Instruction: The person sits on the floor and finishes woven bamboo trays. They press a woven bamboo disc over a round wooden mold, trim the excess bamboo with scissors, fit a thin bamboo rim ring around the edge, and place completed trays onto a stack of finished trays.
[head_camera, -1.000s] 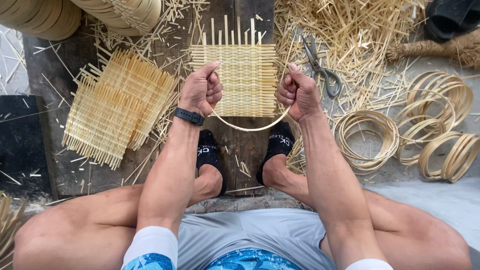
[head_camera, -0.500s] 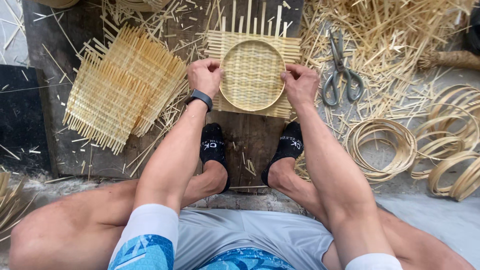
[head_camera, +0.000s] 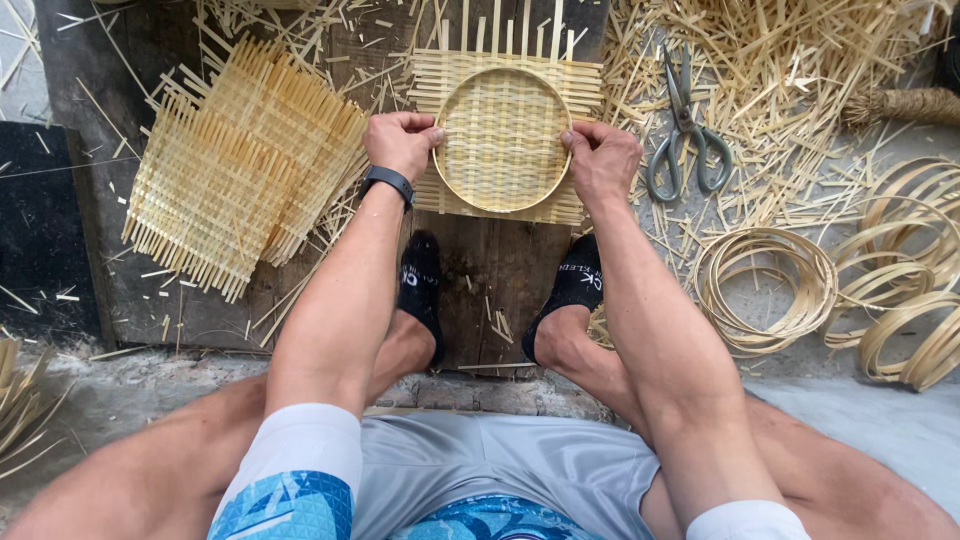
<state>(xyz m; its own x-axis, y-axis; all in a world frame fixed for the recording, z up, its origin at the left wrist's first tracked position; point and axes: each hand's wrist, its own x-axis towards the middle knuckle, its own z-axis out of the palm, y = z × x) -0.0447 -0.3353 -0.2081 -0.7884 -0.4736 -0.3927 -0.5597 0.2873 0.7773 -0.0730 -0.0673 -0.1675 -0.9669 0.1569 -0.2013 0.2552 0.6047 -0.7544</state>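
Left grip: my left hand (head_camera: 402, 141) is curled closed, thumb and fingers pinching the left edge of the bamboo ring (head_camera: 502, 139).
Right grip: my right hand (head_camera: 603, 160) is closed the same way, pinching the ring's right edge.
Ring: a round hoop lying flat on the woven mat (head_camera: 506, 122), roughly centred, with the weave showing through it.
Mat: a square of woven strips on the dark wooden board (head_camera: 480, 270), loose strip ends sticking out past its far edge.
Ring to grips: it sits between my two hands, touching both, just beyond my feet.
Doing it well: I judge that even pressure from both sides matters, so the hoop stays round and flat; I'd keep it centred so mat shows on every side.
Risk: a lopsided squeeze could tilt the hoop or slide the mat.
Nearby: scissors (head_camera: 686, 140) lie just right of the mat among offcuts; a stack of woven mats (head_camera: 240, 165) lies to the left; coiled hoops (head_camera: 765, 290) lie well off to the right.
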